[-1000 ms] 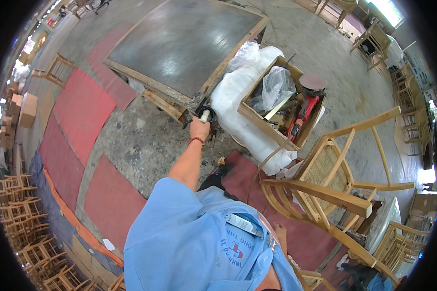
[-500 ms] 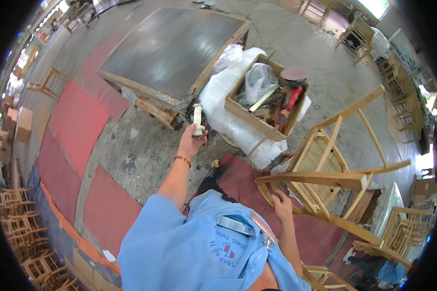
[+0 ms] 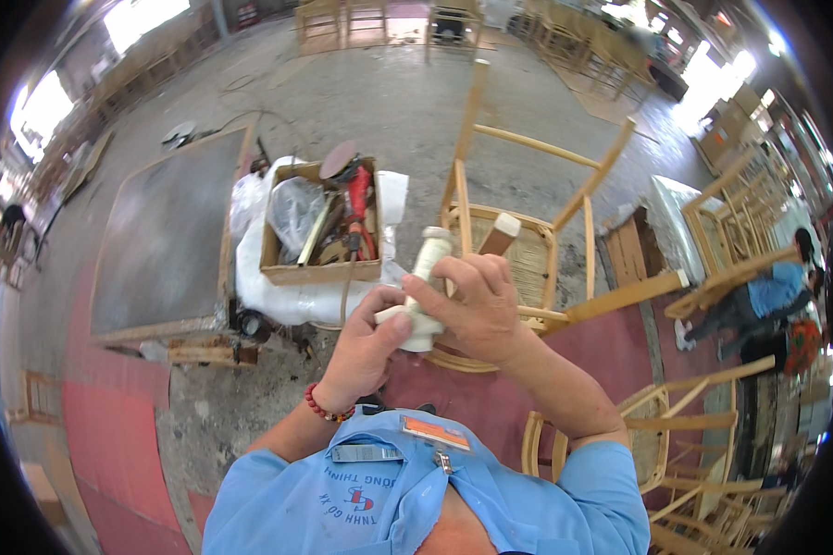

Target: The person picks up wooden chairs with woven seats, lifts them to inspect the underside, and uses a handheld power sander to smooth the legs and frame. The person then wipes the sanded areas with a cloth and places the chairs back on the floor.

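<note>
Dead centre of the frame, both hands are wrapped around a small off-white plastic bottle (image 3: 428,277) with a cap on top. The left hand (image 3: 366,347) cups it from below with fingers curled shut on the lower part, a red bead bracelet (image 3: 322,407) on that wrist. The right hand (image 3: 472,305) grips it from the right side, fingers closed over the body. Could be a glue bottle, but the hands cover too much of it to be sure.

Just behind the bottle stands a light wooden chair frame with a woven seat (image 3: 514,245). Left of centre, an open cardboard box (image 3: 319,270) full of tools, including a red power tool (image 3: 359,211), sits on white plastic sheeting (image 3: 278,298). Further left lies a big grey flat panel (image 3: 157,240) on the concrete floor (image 3: 389,102).
</note>
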Action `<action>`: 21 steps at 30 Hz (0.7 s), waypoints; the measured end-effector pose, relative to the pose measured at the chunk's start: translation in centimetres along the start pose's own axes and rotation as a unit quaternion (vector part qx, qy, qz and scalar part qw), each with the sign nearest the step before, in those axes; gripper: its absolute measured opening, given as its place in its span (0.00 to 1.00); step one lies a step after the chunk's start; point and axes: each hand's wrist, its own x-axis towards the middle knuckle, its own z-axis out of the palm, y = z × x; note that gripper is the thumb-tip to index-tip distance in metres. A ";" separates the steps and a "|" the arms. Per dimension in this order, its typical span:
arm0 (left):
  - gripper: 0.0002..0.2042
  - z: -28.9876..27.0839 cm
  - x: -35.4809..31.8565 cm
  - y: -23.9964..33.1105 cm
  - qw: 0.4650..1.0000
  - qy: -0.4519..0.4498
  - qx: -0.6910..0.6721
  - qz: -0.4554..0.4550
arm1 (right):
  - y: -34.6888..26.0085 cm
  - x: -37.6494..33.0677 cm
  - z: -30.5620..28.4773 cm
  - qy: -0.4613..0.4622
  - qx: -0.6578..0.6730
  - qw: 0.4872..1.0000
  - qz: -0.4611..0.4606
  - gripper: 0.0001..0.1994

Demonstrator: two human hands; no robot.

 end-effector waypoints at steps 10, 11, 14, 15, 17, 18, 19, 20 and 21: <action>0.28 1.5 12.6 -2.0 0.898 -0.039 0.408 0.162 | 5.5 1.3 -7.1 0.176 0.271 0.817 0.477 0.15; 0.28 1.8 13.8 -2.6 0.871 -0.023 0.458 0.179 | 6.0 1.5 -7.0 0.144 0.262 0.828 0.475 0.15; 0.28 2.7 16.5 -4.5 0.894 -0.061 0.425 0.125 | 7.4 1.8 -6.4 0.072 0.195 0.866 0.455 0.16; 0.28 2.9 17.0 -5.0 0.911 -0.083 0.391 0.101 | 7.7 1.9 -6.2 0.054 0.191 0.868 0.454 0.16; 0.24 3.1 17.6 -5.9 0.899 -0.062 0.409 0.142 | 8.0 2.2 -5.7 0.022 0.184 0.878 0.441 0.16; 0.22 3.1 17.8 -6.3 0.892 -0.050 0.421 0.159 | 8.1 2.3 -5.4 0.009 0.191 0.870 0.454 0.16; 0.20 3.0 17.9 -6.5 0.893 -0.049 0.407 0.186 | 8.1 2.4 -5.2 0.003 0.199 0.867 0.457 0.16; 0.19 3.0 17.9 -6.8 0.894 -0.045 0.400 0.198 | 8.2 2.5 -5.0 -0.003 0.207 0.863 0.461 0.16; 0.18 2.9 18.0 -6.9 0.894 -0.041 0.393 0.210 | 8.3 2.6 -4.8 -0.007 0.192 0.877 0.441 0.16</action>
